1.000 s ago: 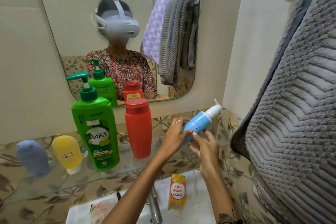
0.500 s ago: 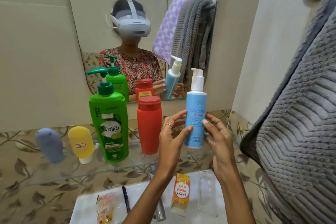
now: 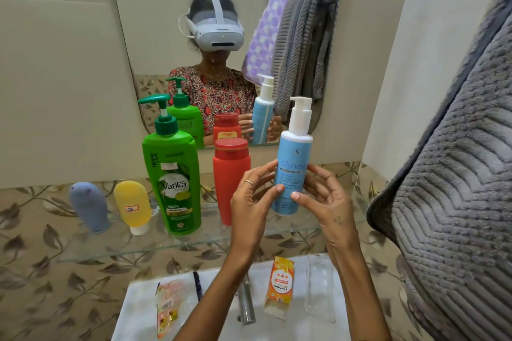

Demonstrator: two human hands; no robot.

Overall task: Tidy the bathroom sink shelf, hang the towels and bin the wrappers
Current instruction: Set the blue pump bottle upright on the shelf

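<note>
above the glass shelf [image 3: 194, 241], left hand [image 3: 253, 202] and right hand [image 3: 324, 202] grasp the upright blue pump bottle [image 3: 292, 174] beside the red bottle [image 3: 231, 180]. towels hang; wrappers [image 3: 278, 289] remain on the sink [image 3: 144, 310], unbinned.

Soft, even indoor light, sharp at centre

No hard shadows fall on the walls; the mirror [image 3: 221, 36] shows a faint glare spot above the headset. Bottle labels read crisply. The wide lens bows the wall edges, and the grey towel [image 3: 457, 202] at right looms large and slightly soft.
</note>
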